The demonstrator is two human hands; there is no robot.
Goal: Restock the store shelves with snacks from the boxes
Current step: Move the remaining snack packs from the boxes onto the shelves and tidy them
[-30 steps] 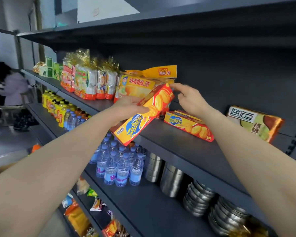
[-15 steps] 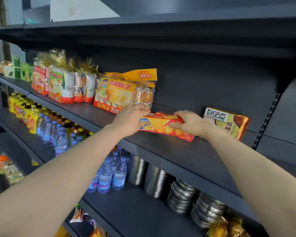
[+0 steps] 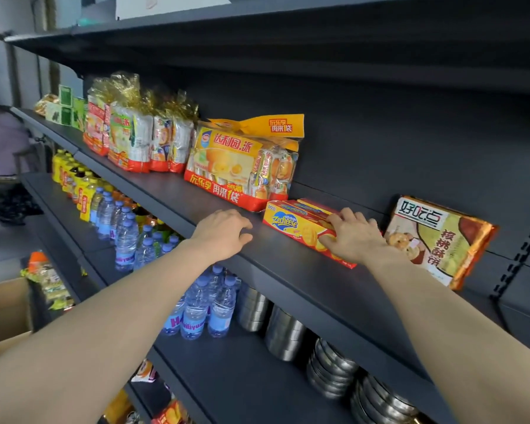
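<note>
Two red-and-yellow cracker boxes [image 3: 300,223] are seen lying side by side on the dark shelf [image 3: 303,270], and the front one is gripped at its right end by the right hand [image 3: 354,237], whose fingers are curled over its top while the thumb is pressed against its front face. The left hand [image 3: 222,231] is held just left of the boxes, apart from them, with loosely bent fingers resting on the shelf and nothing held. Just right of the right hand a walnut cookie pack [image 3: 441,240] is leaned against the back panel, and beyond the left hand a large yellow cake bag [image 3: 242,162] is stood upright.
</note>
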